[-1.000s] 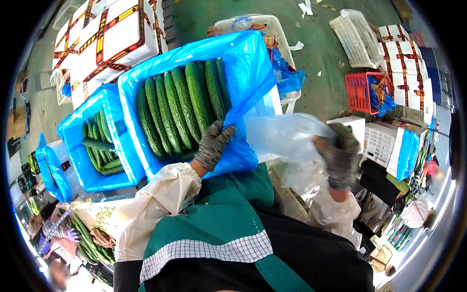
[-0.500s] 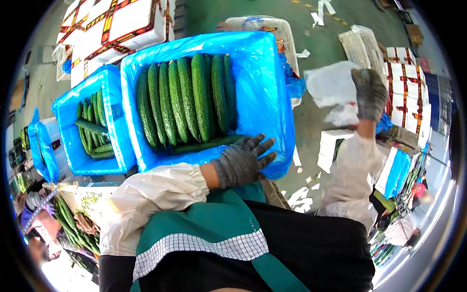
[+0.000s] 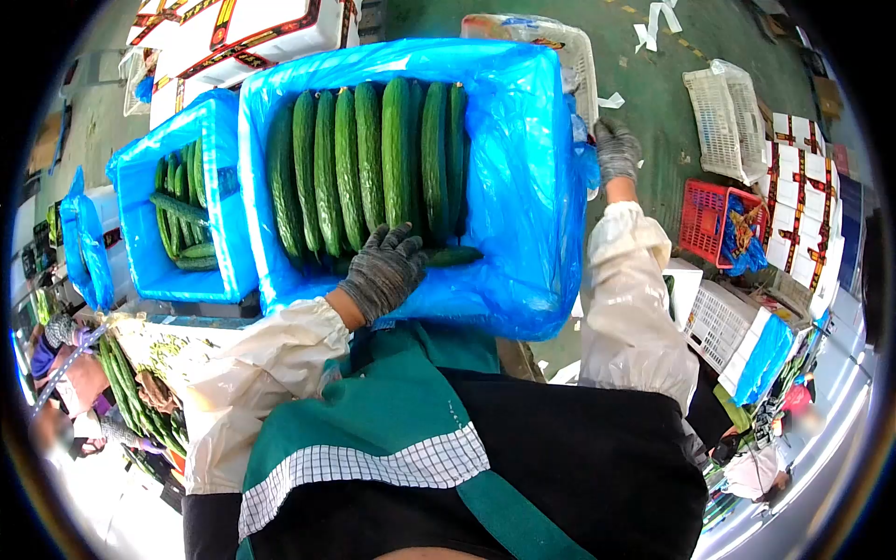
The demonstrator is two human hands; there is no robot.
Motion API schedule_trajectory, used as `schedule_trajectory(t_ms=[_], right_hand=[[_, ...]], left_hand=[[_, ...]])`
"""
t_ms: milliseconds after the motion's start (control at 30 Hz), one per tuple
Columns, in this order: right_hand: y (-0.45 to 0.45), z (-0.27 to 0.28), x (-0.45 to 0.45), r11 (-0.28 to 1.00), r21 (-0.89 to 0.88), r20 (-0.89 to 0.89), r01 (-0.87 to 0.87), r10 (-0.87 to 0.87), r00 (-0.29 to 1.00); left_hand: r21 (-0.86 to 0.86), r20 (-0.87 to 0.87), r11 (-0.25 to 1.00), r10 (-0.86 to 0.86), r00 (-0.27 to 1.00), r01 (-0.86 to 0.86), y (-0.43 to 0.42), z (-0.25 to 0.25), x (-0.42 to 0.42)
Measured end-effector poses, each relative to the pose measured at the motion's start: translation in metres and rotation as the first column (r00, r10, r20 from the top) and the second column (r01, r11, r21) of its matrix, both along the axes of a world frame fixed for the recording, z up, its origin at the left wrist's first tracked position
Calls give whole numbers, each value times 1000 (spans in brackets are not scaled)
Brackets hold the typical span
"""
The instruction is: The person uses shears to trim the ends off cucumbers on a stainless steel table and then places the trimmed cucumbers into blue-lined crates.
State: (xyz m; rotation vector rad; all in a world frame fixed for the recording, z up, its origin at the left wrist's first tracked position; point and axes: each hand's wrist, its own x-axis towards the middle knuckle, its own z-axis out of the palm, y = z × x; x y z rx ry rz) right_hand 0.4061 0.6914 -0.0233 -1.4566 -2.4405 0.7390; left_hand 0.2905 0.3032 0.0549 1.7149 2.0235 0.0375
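Observation:
A row of several green cucumbers (image 3: 347,177) lies side by side in a large box (image 3: 523,196) lined with blue plastic. One more cucumber (image 3: 455,257) lies crosswise along the near side, partly covered by my left hand (image 3: 381,275). That hand wears a grey knit glove, its fingers spread over the crosswise cucumber and the row's near ends. Beyond the box's right side is my right hand (image 3: 616,151), gloved too, close to the blue liner's edge. Its fingers point away from me, and whether they hold anything is unclear.
Left of it stands a smaller blue-lined box (image 3: 238,252) with cucumbers. White taped cartons (image 3: 266,28) are stacked behind. A white crate (image 3: 723,117) and a red basket (image 3: 700,219) stand on the floor at right. People are partly visible at both lower edges.
My left hand has moved left onto the crosswise cucumber. My right hand has come left toward the box, and the clear plastic sheet beside it is out of sight. The view has shifted.

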Motion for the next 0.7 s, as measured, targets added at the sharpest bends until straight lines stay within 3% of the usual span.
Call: schedule_trajectory(t_ms=[67,100,133,167,200,267,300,333,400,433,500,633,700], right_hand=[[-22,41,-4,1000,-30,-240,10,-17,971],[-46,82,-11,999,5,-277,-33,33,960],[-76,115,-15,996,40,-315,-75,84,945],[-99,125,-14,980,16,-416,-198,187,890],[-119,131,-14,948,5,-515,-319,276,811],[-161,136,-19,785,-117,-322,-609,550,770],[-178,125,-28,660,-257,-132,-706,700,702],[-194,109,-33,523,-416,37,-744,827,561],[-218,61,-36,413,-485,165,-771,909,383],[-224,49,-37,400,-486,159,-777,915,372],[-235,32,-42,310,-649,314,-695,941,126],[-230,0,-38,285,-799,261,-529,958,122],[-224,-6,-39,282,-875,250,-393,959,131]], left_hand=[[-8,98,999,-46,994,47,-1,-6,4],[-10,106,999,-42,993,43,1,-7,5],[-155,226,988,10,974,26,6,-7,7],[-297,334,954,78,939,26,9,-8,7],[-251,368,967,130,921,-36,4,-17,9],[-311,385,950,150,910,-25,6,-19,7],[-367,403,930,168,900,-10,7,-18,6],[-372,402,928,177,898,-16,7,-16,5],[-460,514,887,241,823,27,5,-10,3],[-465,511,885,255,821,15,-1,-8,4],[-441,514,894,321,795,-76,-18,2,12],[-416,317,907,211,925,-64,-32,33,19],[-422,334,904,229,914,-72,-39,35,19]])
